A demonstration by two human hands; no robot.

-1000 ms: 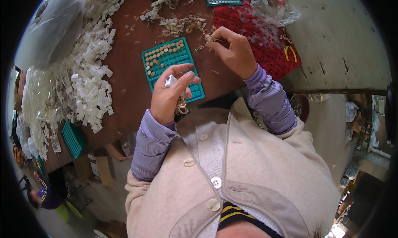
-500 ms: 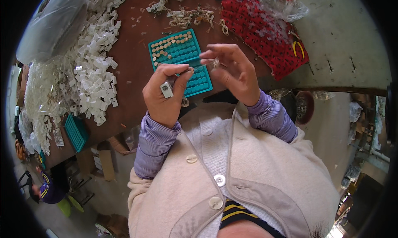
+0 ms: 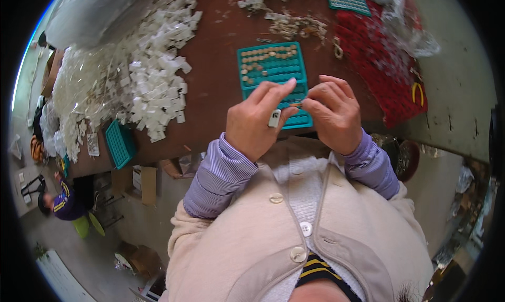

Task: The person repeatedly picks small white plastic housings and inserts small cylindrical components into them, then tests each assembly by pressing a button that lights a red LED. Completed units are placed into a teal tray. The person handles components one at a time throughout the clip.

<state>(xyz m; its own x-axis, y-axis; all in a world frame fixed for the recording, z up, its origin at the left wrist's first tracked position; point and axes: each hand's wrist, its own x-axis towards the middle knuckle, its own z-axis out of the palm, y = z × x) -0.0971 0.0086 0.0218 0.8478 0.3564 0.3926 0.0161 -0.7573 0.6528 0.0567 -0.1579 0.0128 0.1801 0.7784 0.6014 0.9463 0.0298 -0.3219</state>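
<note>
Over the near half of a teal tray (image 3: 286, 73), my two hands almost meet. My left hand (image 3: 251, 122) keeps a small white rectangular piece with a dark mark (image 3: 274, 118) against its palm; its index finger and thumb stand apart around the gap between the hands. My right hand (image 3: 336, 117) is closed in a pinch at a thin orange-brown sliver (image 3: 296, 105), whose left end lies by the left thumb. Its kind is too small to make out. Rows of round beige pieces (image 3: 268, 54) sit in the tray's far half.
A big heap of white plastic pieces (image 3: 158, 81) and clear bags (image 3: 94, 18) cover the table's left. A teal basket (image 3: 120, 144) stands at its edge. Tangled cords (image 3: 297, 26) lie beyond the tray; red cloth (image 3: 363, 55) with yellow-handled pliers (image 3: 417, 94) lies right. Another person (image 3: 68, 202) sits far left.
The view has shifted, so the table appears farther right. My right hand has come down and closer to my left, with its fingers more closed. My left index finger has lifted away from the thumb.
</note>
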